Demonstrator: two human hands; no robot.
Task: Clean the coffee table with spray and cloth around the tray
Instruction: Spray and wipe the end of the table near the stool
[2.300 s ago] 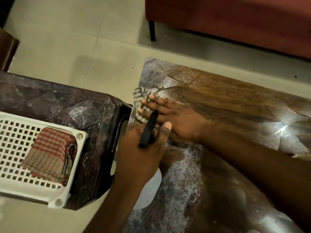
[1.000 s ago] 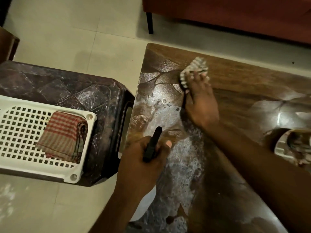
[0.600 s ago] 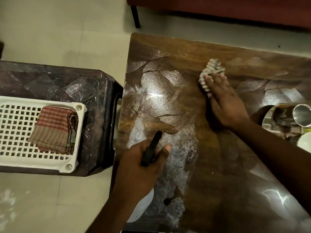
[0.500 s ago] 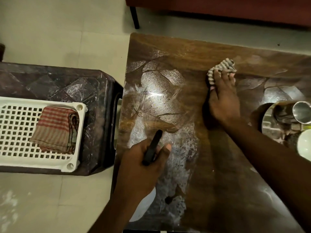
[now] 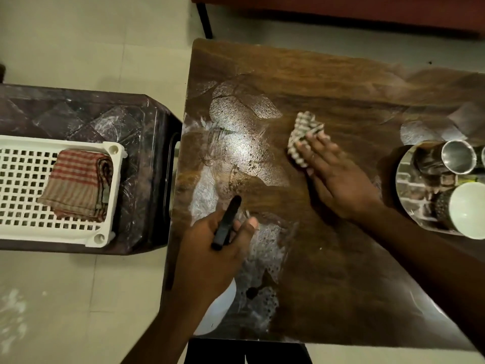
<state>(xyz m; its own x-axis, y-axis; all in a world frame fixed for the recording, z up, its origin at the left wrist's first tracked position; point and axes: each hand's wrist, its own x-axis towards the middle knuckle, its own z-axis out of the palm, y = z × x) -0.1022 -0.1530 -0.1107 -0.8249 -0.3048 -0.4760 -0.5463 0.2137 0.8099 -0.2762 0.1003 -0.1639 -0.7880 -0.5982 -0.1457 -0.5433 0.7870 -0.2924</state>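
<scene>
A dark wooden coffee table (image 5: 328,271) fills the middle, with wet foamy streaks on its left part. My right hand (image 5: 333,177) lies flat with straight fingers on a striped cloth (image 5: 303,132), pressing it onto the tabletop at mid-table. My left hand (image 5: 212,256) grips a white spray bottle (image 5: 217,308) near the table's front left edge, and its black nozzle (image 5: 227,223) sticks up between my fingers. A shiny metal tray (image 5: 409,187) sits at the right edge, carrying a steel cup (image 5: 458,156) and a white cup (image 5: 468,210).
A dark plastic stool (image 5: 86,114) stands left of the table. On it rests a white perforated basket (image 5: 23,179) with a folded red checked towel (image 5: 78,185). A red sofa (image 5: 341,9) with a black leg stands behind the table. Pale tiled floor lies all around.
My right hand slid the cloth from the table's left corner across to the middle, then slightly back toward me and left. The view shifted, bringing the tray into sight. My left hand kept holding the bottle.
</scene>
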